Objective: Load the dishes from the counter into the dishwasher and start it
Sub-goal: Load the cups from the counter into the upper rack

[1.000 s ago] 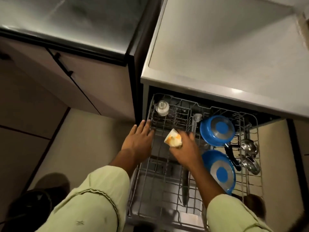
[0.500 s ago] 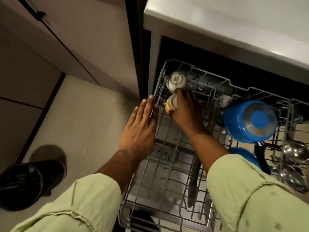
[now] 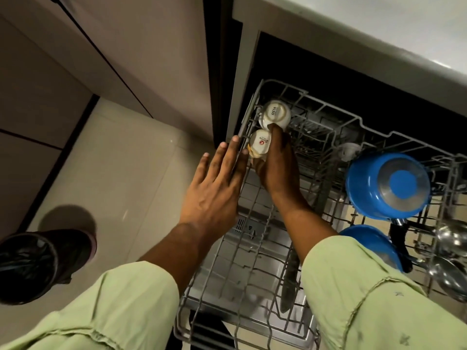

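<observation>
Now seats the cup (image 3: 260, 147) bottom-up in the dishwasher rack's (image 3: 252, 107) far-left corner, not mid-rack, just beside another upturned cup (image 3: 276, 114). Clasps it still in the curled right hand (image 3: 276, 175); rests the left hand (image 3: 217, 190), fingers straight, on the rim. Release next, likely.

The right hand (image 3: 275, 170) covers the 3 o'clock side of the cup (image 3: 260, 146). The right sleeve (image 3: 366, 299) hides half of the lower blue pan (image 3: 366, 245). The big spoons (image 3: 452, 274) run off the edge at 4 o'clock, and the bin (image 3: 30, 263) at 8 o'clock. A long dark thing (image 3: 288, 281) in the rack is too dim to tell.
</observation>
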The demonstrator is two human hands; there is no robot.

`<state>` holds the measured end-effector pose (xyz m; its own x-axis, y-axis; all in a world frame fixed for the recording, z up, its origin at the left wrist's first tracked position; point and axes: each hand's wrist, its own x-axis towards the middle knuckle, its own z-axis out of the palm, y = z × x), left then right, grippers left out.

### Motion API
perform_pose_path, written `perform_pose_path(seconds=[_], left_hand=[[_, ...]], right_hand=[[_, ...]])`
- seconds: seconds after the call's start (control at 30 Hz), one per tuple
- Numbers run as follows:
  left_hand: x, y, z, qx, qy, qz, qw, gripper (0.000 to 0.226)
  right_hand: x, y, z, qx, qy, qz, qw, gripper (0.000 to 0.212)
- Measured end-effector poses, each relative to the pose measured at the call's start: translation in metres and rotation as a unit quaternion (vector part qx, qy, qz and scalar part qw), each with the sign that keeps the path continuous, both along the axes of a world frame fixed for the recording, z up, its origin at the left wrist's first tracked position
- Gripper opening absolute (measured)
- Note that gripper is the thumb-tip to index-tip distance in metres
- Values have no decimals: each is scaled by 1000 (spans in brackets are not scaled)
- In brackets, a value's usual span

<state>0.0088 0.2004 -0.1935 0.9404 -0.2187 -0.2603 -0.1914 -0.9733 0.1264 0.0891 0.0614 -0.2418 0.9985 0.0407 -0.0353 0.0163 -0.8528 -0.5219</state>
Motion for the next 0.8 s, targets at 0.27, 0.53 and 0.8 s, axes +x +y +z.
perform_pose_path(seconds=[0.27,0.53,0.8], left_hand=[[-1,-1,-3,-3,-3,7,1000,99],[2,0,9,15,39,4,999,103],[-6,1,38,51,100,-13,994,99]], right_hand=[[-4,-4,-4,-2,21,-18,1000,87],[-31,-6,20,-29,76,-34,996,96],[-79,-13,73,-81,171,-25,982,80]])
